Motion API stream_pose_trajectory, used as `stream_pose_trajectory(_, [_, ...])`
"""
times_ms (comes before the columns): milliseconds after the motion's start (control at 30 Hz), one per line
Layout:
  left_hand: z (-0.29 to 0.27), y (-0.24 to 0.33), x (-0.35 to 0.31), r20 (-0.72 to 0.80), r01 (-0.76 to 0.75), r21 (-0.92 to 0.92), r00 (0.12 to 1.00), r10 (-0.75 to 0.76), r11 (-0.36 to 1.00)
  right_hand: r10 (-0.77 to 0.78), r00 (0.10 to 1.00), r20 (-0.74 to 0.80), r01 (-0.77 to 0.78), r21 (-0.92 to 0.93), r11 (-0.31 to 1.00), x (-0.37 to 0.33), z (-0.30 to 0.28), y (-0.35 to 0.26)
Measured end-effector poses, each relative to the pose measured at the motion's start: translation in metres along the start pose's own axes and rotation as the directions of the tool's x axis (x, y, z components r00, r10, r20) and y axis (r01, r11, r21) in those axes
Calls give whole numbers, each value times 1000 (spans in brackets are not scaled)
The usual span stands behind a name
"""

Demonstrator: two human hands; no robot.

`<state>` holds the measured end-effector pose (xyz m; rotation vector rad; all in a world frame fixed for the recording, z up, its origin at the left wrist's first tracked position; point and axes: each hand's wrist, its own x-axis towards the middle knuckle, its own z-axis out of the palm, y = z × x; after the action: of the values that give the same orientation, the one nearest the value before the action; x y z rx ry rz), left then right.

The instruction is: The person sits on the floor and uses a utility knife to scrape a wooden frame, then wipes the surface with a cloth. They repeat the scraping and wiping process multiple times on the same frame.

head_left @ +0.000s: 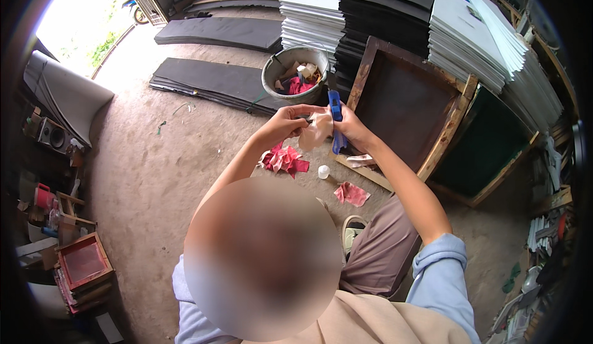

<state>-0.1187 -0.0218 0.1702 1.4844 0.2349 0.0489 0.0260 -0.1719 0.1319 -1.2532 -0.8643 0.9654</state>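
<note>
The left hand's grip (pixel 285 126) is pinched narrow on a thin, pale peach cloth (pixel 317 131), and the right hand's grip (pixel 352 128) wraps around a blue plastic-handled tool (pixel 335 105) beside it. The cloth hangs over the brown floor (pixel 167 171), well in from its left edge, maybe so both hands can reach it.

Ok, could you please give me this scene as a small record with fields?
Left hand: pinches pale cloth
Right hand: holds blue tool
Floor: red-pink cloth pile, single pink cloth
Bucket: grey, beyond the hands, scraps inside
Right of bucket: brown frame
</note>
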Motion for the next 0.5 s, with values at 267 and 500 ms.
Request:
stream_pose_trajectory(267, [-47,-21,41,-349,31,213,936,47,977,2,895,-445,-167,-333,928,38,-59,9])
stream_pose_trajectory(500, [-87,-58,131,-588,-147,113,787,185,983,-157,840,-519,-265,-645,716,85,-78,55])
